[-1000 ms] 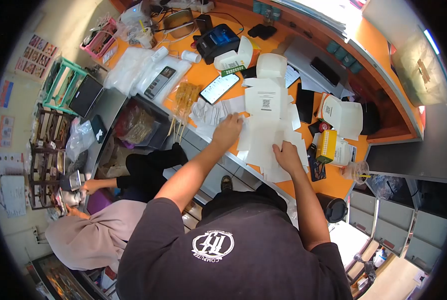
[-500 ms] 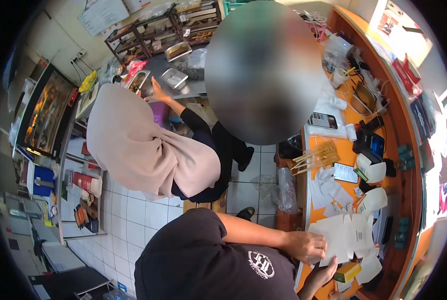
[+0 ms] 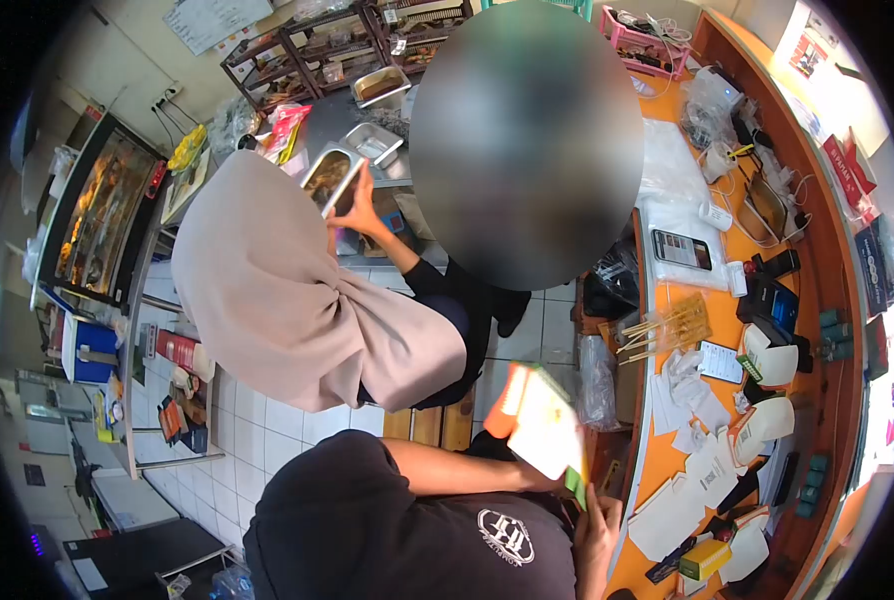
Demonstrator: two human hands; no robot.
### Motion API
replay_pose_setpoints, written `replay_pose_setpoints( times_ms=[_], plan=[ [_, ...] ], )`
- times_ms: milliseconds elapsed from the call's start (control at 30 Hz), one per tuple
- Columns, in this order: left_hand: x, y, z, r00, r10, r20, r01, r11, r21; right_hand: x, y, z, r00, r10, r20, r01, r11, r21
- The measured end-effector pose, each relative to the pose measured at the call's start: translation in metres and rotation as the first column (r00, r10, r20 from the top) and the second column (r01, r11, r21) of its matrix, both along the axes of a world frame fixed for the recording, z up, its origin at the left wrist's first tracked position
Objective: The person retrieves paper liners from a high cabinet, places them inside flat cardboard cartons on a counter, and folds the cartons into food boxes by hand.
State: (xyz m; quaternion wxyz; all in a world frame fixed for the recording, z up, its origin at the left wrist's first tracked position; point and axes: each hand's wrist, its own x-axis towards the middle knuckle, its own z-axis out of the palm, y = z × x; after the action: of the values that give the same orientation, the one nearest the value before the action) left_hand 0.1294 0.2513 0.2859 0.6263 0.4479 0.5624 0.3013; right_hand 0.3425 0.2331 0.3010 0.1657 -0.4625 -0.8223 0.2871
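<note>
Orange counter [image 3: 659, 470], white box [image 3: 547, 430] with orange and green panels.
Black shirt [image 3: 397, 530] with a white logo [image 3: 507, 537]; plain pinkish-beige headscarf [image 3: 267, 290]; white floor tiles [image 3: 267, 440] in a darker grid; yellow carton [image 3: 705, 560].

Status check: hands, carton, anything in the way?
Right hand grips printed carton by its lower end. Left hand hidden. Nothing visibly blocking; yellow box sits apart.

Bright glare at right, fisheye curvature, black corners, blurred oval patch [image 3: 527, 145]
</note>
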Motion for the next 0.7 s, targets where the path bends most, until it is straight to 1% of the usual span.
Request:
replay_pose_setpoints(
  times_ms=[33, 67, 100, 133, 167, 233, 267, 300, 333, 367, 400, 433, 467, 500, 533, 567, 633, 667, 700],
  plan=[
    [0.016, -0.009, -0.031, 0.985, 0.139, 0.100, -0.142, 0.990, 0.022, 0.002, -0.003, -0.009, 1.000, -0.007, 0.005, 0.007, 0.999, -0.035],
    [0.034, -0.022, -0.071, 0.940, 0.276, 0.199, -0.287, 0.958, 0.026, 0.006, -0.006, -0.023, 1.000, -0.006, -0.023, 0.006, 1.000, -0.023],
    [0.037, -0.032, -0.100, 0.947, 0.249, 0.204, -0.235, 0.968, -0.091, 0.008, -0.010, -0.043, 0.999, -0.008, -0.053, 0.007, 1.000, -0.015],
    [0.039, -0.042, -0.128, 0.953, 0.221, 0.208, -0.178, 0.962, -0.207, 0.006, -0.010, -0.057, 0.998, 0.018, -0.056, -0.016, 0.999, 0.042],
    [0.042, -0.051, -0.156, 0.959, 0.191, 0.210, -0.118, 0.941, -0.318, 0.002, -0.015, -0.069, 0.994, -0.060, -0.089, 0.058, 0.998, -0.020],
    [0.032, -0.056, -0.149, 0.975, 0.165, 0.149, -0.078, 0.883, -0.464, 0.004, -0.023, -0.106, 0.985, -0.142, -0.098, 0.117, 0.967, -0.227],
    [0.030, -0.067, -0.169, 0.985, 0.056, 0.163, -0.006, 0.957, -0.291, 0.003, -0.026, -0.120, 0.988, -0.117, -0.105, 0.096, 0.978, -0.187],
    [0.032, -0.076, -0.192, 0.926, 0.249, 0.283, -0.058, 0.836, -0.545, 0.002, -0.030, -0.137, 0.989, -0.113, -0.097, 0.098, 0.983, -0.155],
    [0.018, -0.085, -0.210, 0.972, -0.230, 0.057, 0.230, 0.973, 0.002, 0.001, -0.041, -0.166, 0.948, -0.254, -0.193, 0.198, 0.942, -0.270],
    [0.017, -0.075, -0.197, 0.908, -0.355, -0.223, 0.408, 0.871, 0.274, -0.004, -0.038, -0.160, 0.893, -0.404, -0.197, 0.280, 0.842, -0.461],
    [0.025, -0.078, -0.203, 0.940, -0.152, 0.305, 0.218, 0.956, -0.198, -0.003, -0.035, -0.162, 0.843, -0.496, -0.206, 0.339, 0.789, -0.513],
    [0.036, -0.081, -0.210, 0.780, 0.438, 0.447, 0.000, 0.715, -0.699, 0.005, -0.043, -0.179, 0.794, -0.554, -0.251, 0.374, 0.771, -0.516],
    [0.037, -0.072, -0.210, 0.824, 0.373, 0.427, 0.039, 0.714, -0.699, 0.009, -0.045, -0.186, 0.758, -0.602, -0.250, 0.397, 0.731, -0.555],
    [0.039, -0.073, -0.215, 0.858, 0.333, 0.391, 0.039, 0.717, -0.696, 0.015, -0.052, -0.200, 0.703, -0.653, -0.283, 0.367, 0.673, -0.642],
    [0.037, -0.079, -0.229, 0.877, 0.279, 0.392, 0.085, 0.712, -0.697, 0.012, -0.058, -0.213, 0.641, -0.704, -0.305, 0.357, 0.625, -0.694],
    [0.034, -0.080, -0.231, 0.894, 0.239, 0.379, 0.095, 0.725, -0.682, 0.019, -0.060, -0.213, 0.602, -0.739, -0.302, 0.371, 0.594, -0.713],
    [0.026, -0.078, -0.249, 0.914, 0.191, 0.359, 0.091, 0.764, -0.639, 0.017, -0.055, -0.225, 0.526, -0.779, -0.341, 0.355, 0.566, -0.745],
    [0.032, -0.070, -0.256, 0.913, 0.184, 0.363, 0.092, 0.775, -0.626, 0.021, -0.048, -0.231, 0.537, -0.783, -0.313, 0.368, 0.552, -0.748],
    [0.040, -0.062, -0.263, 0.912, 0.179, 0.369, 0.094, 0.783, -0.614, 0.024, -0.043, -0.237, 0.517, -0.784, -0.342, 0.417, 0.581, -0.699]
  ],
)
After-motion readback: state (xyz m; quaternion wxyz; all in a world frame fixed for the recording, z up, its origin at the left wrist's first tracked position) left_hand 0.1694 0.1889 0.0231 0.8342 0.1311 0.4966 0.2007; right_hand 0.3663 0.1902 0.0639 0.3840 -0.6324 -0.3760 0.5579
